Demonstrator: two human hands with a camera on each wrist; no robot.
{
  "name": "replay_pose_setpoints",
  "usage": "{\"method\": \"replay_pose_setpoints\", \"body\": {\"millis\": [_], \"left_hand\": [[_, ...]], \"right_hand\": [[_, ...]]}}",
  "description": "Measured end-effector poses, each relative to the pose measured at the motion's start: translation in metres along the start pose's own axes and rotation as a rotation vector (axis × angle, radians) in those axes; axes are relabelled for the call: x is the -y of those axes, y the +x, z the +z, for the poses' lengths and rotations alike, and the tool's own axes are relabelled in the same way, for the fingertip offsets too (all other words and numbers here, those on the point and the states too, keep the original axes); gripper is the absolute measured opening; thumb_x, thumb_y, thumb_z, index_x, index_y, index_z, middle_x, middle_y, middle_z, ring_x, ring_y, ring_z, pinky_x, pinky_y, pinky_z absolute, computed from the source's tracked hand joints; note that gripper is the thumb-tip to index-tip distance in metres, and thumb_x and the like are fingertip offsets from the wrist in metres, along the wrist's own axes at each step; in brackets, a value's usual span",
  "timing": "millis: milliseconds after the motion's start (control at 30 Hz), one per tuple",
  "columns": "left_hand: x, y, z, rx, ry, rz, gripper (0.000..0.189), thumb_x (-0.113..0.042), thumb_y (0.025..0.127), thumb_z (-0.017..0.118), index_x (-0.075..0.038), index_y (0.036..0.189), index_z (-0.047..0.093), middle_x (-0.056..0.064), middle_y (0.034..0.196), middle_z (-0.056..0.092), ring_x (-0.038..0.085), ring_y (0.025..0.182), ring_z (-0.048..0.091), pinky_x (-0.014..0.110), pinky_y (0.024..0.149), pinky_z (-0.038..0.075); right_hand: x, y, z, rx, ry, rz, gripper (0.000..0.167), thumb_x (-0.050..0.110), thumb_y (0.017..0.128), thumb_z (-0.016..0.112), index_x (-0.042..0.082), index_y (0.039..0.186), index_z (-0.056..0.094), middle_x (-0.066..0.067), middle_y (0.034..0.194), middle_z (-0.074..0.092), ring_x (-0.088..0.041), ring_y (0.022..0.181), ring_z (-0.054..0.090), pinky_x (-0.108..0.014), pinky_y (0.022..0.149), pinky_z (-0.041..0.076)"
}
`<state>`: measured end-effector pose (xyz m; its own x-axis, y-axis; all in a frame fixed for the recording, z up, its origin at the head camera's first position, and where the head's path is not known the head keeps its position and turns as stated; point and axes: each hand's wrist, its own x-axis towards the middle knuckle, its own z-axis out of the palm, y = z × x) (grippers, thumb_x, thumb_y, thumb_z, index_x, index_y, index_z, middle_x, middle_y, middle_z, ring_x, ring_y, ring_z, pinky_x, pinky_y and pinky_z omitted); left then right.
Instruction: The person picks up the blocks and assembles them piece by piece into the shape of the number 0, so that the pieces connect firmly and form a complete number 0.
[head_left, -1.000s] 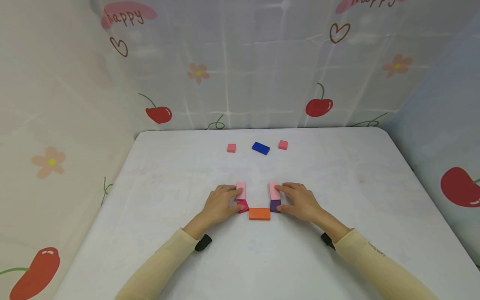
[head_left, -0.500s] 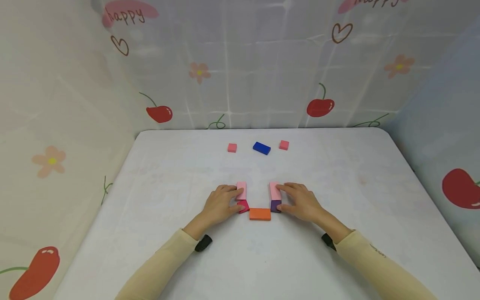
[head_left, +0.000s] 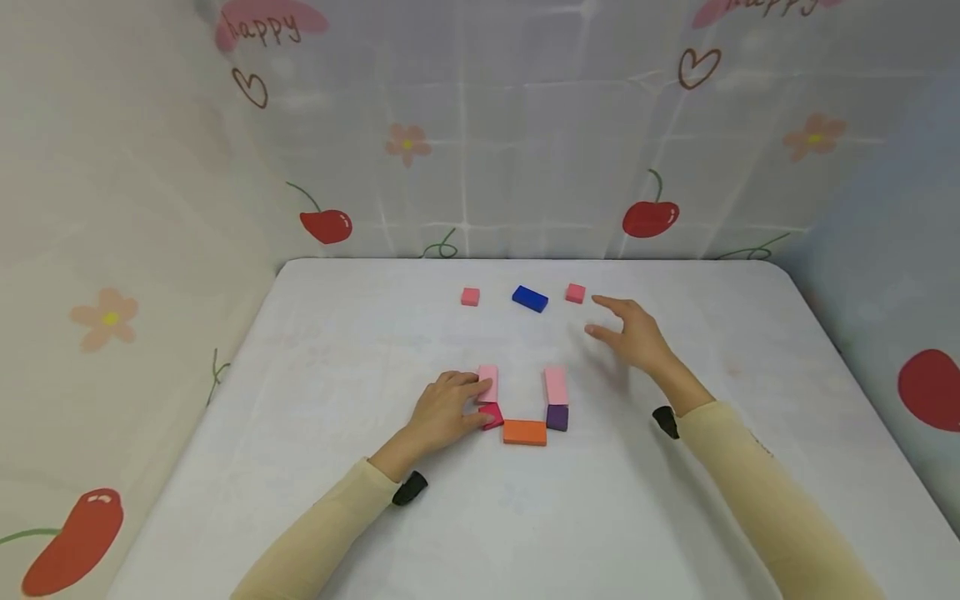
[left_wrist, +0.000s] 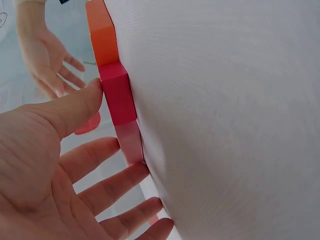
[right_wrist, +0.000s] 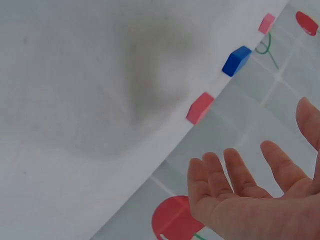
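Note:
In the head view my left hand (head_left: 442, 410) lies at the left side of a U of blocks. Its thumb touches the crimson block (left_wrist: 119, 94), and its index finger touches the left light pink block (head_left: 487, 383); its fingers are fairly straight. An orange block (head_left: 524, 432) forms the front of the U. On the right stand a dark purple block (head_left: 557, 417) and another light pink block (head_left: 556, 386). My right hand (head_left: 636, 335), fingers spread and holding nothing, hovers just right of a small coral-pink block (head_left: 575, 293), apart from it.
At the back of the white table (head_left: 375, 333) lie a blue block (head_left: 530, 299) and a second small coral-pink block (head_left: 470, 297). A patterned curtain (head_left: 540, 167) hangs behind the table's far edge.
My right hand has left the right-hand light pink and purple blocks and moved up and right toward the back coral-pink block. My left hand stays at its blocks.

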<state>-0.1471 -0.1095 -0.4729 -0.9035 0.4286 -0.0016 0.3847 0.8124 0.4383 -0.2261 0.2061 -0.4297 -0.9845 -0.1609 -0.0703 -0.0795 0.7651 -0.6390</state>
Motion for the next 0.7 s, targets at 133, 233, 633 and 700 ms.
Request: {"method": "replay_pose_setpoints", "body": {"millis": [133, 233, 633, 700], "left_hand": [[0.001, 0.0, 0.0, 0.003, -0.009, -0.001, 0.055, -0.031, 0.086, 0.074, -0.013, 0.136, 0.059, 0.011, 0.135, 0.058, 0.034, 0.128, 0.048, 0.052, 0.1, 0.044], [0.001, 0.0, 0.0, -0.006, -0.007, 0.004, 0.055, -0.031, 0.086, 0.075, -0.013, 0.136, 0.06, 0.011, 0.135, 0.058, 0.034, 0.127, 0.048, 0.052, 0.099, 0.044], [0.0, -0.002, 0.0, 0.001, -0.003, -0.006, 0.055, -0.031, 0.086, 0.075, -0.014, 0.136, 0.059, 0.012, 0.137, 0.057, 0.033, 0.129, 0.048, 0.052, 0.1, 0.044], [-0.001, -0.002, -0.001, 0.002, 0.006, -0.01, 0.055, -0.031, 0.086, 0.074, -0.015, 0.137, 0.059, 0.012, 0.138, 0.056, 0.033, 0.129, 0.047, 0.052, 0.1, 0.044]], "right_hand": [[-0.007, 0.026, -0.008, -0.011, 0.025, 0.042, 0.062, 0.028, 0.097, 0.061, 0.009, 0.151, 0.036, -0.026, 0.15, 0.035, -0.046, 0.135, 0.038, -0.061, 0.104, 0.039], [-0.012, 0.042, -0.007, -0.009, 0.037, 0.064, 0.06, 0.027, 0.098, 0.059, 0.008, 0.15, 0.037, -0.026, 0.149, 0.038, -0.045, 0.134, 0.04, -0.059, 0.104, 0.041], [-0.023, 0.074, 0.002, 0.049, 0.147, 0.172, 0.059, 0.027, 0.098, 0.056, 0.007, 0.15, 0.037, -0.025, 0.152, 0.037, -0.042, 0.138, 0.037, -0.056, 0.108, 0.038], [-0.023, 0.076, 0.003, 0.049, 0.15, 0.179, 0.059, 0.028, 0.098, 0.056, 0.008, 0.15, 0.037, -0.025, 0.152, 0.037, -0.041, 0.139, 0.036, -0.056, 0.108, 0.038]]}}
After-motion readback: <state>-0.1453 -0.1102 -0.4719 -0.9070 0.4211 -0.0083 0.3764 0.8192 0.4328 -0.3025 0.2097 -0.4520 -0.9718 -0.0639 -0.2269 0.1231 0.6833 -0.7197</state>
